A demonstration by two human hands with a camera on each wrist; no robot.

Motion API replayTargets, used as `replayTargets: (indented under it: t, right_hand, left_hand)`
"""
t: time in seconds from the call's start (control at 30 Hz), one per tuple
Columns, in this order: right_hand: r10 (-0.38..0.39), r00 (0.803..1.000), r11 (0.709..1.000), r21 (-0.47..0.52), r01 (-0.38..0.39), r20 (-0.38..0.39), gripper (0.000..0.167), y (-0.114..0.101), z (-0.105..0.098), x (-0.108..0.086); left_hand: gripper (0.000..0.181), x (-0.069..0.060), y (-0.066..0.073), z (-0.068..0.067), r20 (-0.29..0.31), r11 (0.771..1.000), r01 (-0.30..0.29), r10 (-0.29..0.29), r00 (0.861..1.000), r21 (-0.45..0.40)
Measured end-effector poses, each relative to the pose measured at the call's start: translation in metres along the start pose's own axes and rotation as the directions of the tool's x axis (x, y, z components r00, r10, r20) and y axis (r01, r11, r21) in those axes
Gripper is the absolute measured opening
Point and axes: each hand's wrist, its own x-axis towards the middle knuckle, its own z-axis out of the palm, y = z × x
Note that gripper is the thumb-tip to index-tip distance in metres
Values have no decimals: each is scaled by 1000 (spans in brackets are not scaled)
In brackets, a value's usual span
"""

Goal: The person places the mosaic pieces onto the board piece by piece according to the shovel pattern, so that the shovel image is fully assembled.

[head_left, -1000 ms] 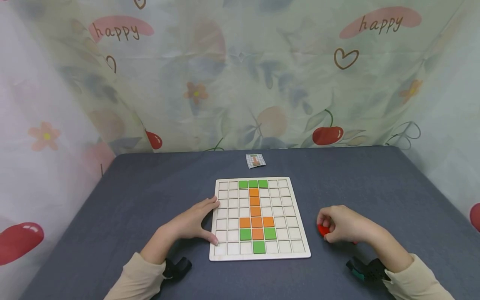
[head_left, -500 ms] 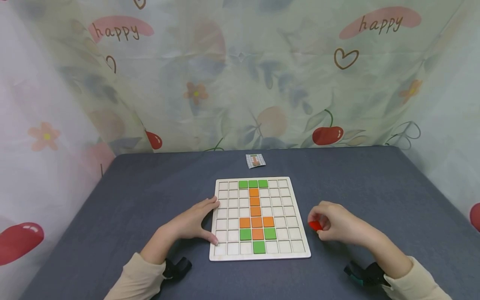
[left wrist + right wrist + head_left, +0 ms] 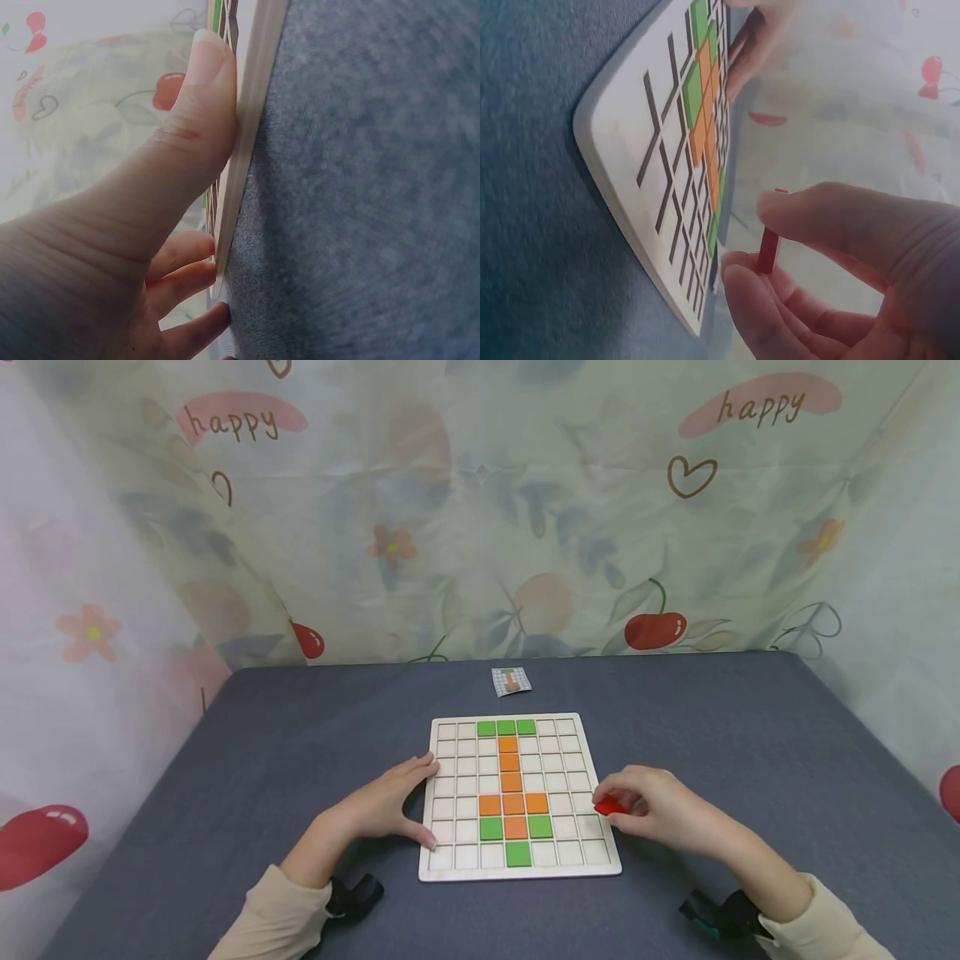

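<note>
A white gridded board (image 3: pixel 517 876) lies flat on the table. Orange tiles (image 3: pixel 509 762) run down its middle, with green tiles (image 3: pixel 518 855) at the top and lower part. My left hand (image 3: pixel 378 802) rests at the board's left edge, thumb and fingers spread; in the left wrist view the thumb (image 3: pixel 206 112) touches the rim. Between thumb and fingers, my right hand (image 3: pixel 663 806) pinches a red tile (image 3: pixel 609 807) above the board's right edge. Edge-on in the right wrist view, the red tile (image 3: pixel 768 251) is held apart from the board.
A small printed card (image 3: pixel 512 682) lies behind the board, near the back of the dark table (image 3: pixel 315 718). Behind the table hangs a patterned curtain (image 3: pixel 480 527). Each wrist wears a black strap mount (image 3: pixel 356 897).
My right hand has lifted the red tile from the table at the right and carried it left to the board's edge. The left hand and board have stayed still.
</note>
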Motion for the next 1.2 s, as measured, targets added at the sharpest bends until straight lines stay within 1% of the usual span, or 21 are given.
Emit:
replayTargets:
  t: [0.13,0.43,0.7,0.87,1.03,1.2]
  right_hand:
    - [-16,1000,1000,10,16,7,18,-2,4,1]
    - [-88,995,996,25,87,44,17,-8,15,7]
    - [-72,990,996,64,65,120,20,-12,22,11]
    - [-93,983,994,79,81,161,19,-16,27,14]
    - [-133,978,990,63,124,164,17,-19,35,16]
    - [-142,976,990,46,136,166,14,-22,41,18]
  left_hand:
    - [107,-1,1,0,-2,1000,2,-2,1000,2]
    - [107,0,2,-1,1,1000,9,-9,1000,-1]
    - [108,0,0,0,1,1000,14,-14,1000,2]
    - [108,-1,1,0,0,1000,11,-11,1000,-8]
    - [107,-1,1,0,2,1000,8,-8,1000,-7]
    - [107,-1,1,1,-2,1000,13,-13,1000,1]
